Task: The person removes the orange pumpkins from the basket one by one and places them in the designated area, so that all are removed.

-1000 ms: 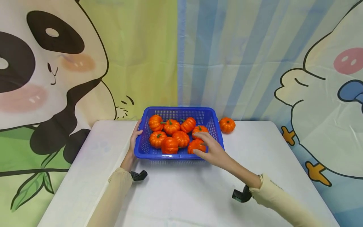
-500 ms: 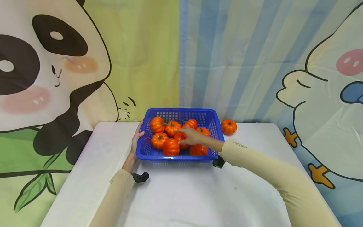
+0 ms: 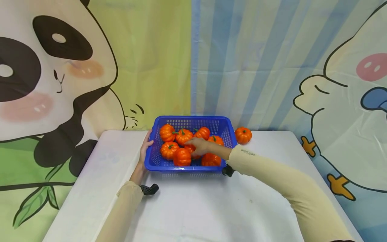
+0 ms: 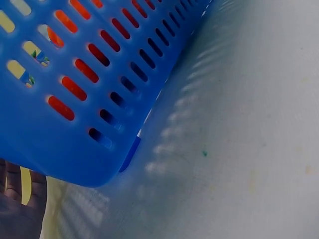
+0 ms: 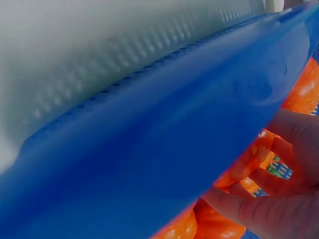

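Several small orange pumpkins (image 3: 182, 157) lie in a blue perforated plastic basket (image 3: 185, 168) on the white table. My left hand (image 3: 144, 148) rests against the basket's left side, its thumb at the rim. In the left wrist view the fingers of that hand (image 4: 22, 204) look fairly straight, and their tips are hidden behind the basket. Reaching in over the right side, my right hand (image 3: 201, 146) has its thumb and fingers around a pumpkin (image 5: 249, 162) near the middle. That pumpkin is partly covered by the hand and, in the right wrist view, by the basket wall.
One more pumpkin (image 3: 243, 135) sits on the table (image 3: 193, 208) just outside the basket's back right side. Behind the table hangs a cartoon-printed curtain (image 3: 163, 67). A black wrist device (image 3: 149, 189) sticks out from my left wrist, another (image 3: 228, 170) from my right.
From above the basket's right part, my right hand has moved left and down onto the middle pumpkin. During the last half second it shifts only slightly. My left hand stays at the basket's side.
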`<state>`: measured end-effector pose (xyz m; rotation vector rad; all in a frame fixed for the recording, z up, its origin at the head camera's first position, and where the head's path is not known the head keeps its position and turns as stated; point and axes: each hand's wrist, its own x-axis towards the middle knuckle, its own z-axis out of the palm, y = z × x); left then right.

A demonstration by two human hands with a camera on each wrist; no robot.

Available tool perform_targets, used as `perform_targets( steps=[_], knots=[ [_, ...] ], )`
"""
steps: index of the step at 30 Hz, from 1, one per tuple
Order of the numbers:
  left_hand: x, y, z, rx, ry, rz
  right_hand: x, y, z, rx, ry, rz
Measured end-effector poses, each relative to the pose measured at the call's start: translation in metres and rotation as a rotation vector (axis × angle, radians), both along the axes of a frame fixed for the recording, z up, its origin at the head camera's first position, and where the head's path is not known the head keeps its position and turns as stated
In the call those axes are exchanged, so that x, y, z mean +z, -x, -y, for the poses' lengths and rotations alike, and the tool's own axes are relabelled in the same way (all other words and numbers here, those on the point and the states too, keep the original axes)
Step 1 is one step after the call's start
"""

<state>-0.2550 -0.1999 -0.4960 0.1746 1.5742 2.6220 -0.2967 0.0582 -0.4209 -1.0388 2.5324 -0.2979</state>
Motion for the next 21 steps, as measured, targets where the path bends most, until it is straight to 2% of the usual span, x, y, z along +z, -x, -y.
perform_targets(
  steps=[7, 21],
  knots=[
    [-0.0002, -0.0017, -0.0001, 0.008, -0.006, -0.008, -0.0019, -0.0013, 0.0062, -0.04, -0.067, 0.004],
    [0.0009, -0.0017, 0.0, 0.01, 0.01, -0.006, 0.0008, -0.003, 0.0029, -0.04, -0.002, -0.025]
  ],
)
